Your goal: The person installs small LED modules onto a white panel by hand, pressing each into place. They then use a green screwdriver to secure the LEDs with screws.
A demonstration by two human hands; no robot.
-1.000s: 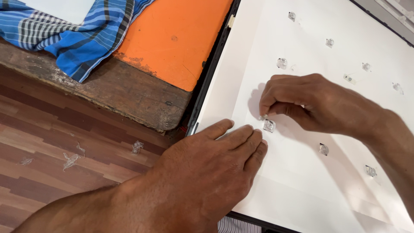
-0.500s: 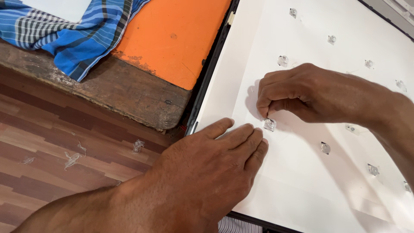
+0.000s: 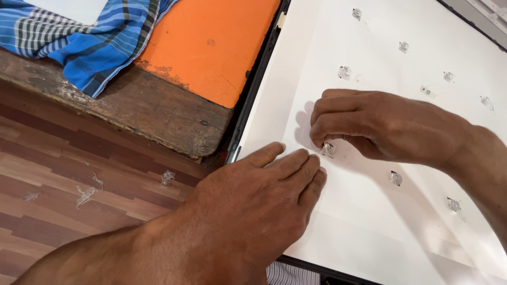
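Lens pinched under right hand fingertips; left hand flat, released, just beside.

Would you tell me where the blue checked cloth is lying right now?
In the head view, the blue checked cloth lies at the upper left, draped over the worn wooden bench beside the orange surface.

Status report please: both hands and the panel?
Left hand flat on white panel. Right hand pinching clear lens. Nothing in the way.
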